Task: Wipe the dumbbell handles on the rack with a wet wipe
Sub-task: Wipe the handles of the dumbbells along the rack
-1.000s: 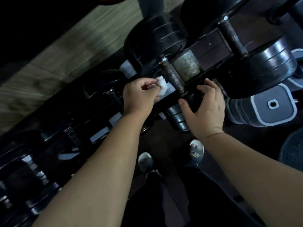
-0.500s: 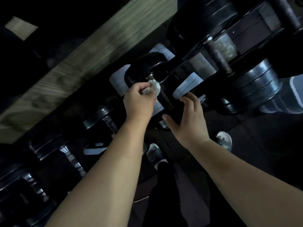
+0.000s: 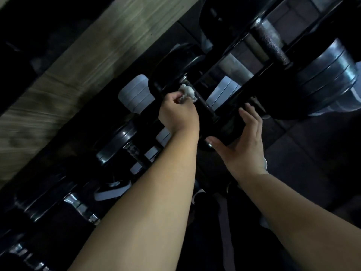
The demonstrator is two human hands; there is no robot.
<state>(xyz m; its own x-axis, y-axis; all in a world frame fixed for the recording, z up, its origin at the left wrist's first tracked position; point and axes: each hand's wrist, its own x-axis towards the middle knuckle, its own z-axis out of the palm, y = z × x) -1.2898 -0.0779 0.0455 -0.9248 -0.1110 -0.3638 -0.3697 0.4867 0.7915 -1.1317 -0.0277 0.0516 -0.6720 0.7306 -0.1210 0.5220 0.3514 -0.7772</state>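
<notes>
Head view: dim, rack (image 3: 232,65) runs diagonally.

- The left hand (image 3: 177,112) pinches the balled-up wet wipe (image 3: 188,92) in curled fingers and presses it on the far end of the dumbbell handle (image 3: 204,103), just beside the back weight head (image 3: 172,73) near the rack's back edge. That is probably the start of a stroke, with most of the bar toward the front edge still bare.
- The right hand (image 3: 242,145) is spread wide and holds nothing. Its thumb sits under the front weight head (image 3: 224,128) at the rack's front edge and its straight fingers lie along the side. This likely braces the dumbbell so it won't roll under the wipe. Actual contact is too dark to confirm.
- A bigger dumbbell (image 3: 328,79) sits toward the rack's right end, and its handle (image 3: 271,45) is untouched right now. A smaller dumbbell (image 3: 117,145) sits just to the left.
- A wooden floor strip (image 3: 78,65) shows behind the rack.

Versus earlier:

- One second ago both hands were on the bigger dumbbell, with the right hand gripping its front head.
- Half a second ago the wipe was already on this smaller handle and the right hand hovered off the head.
- Now the right hand has closed in around the front head, and the wipe has barely moved.
</notes>
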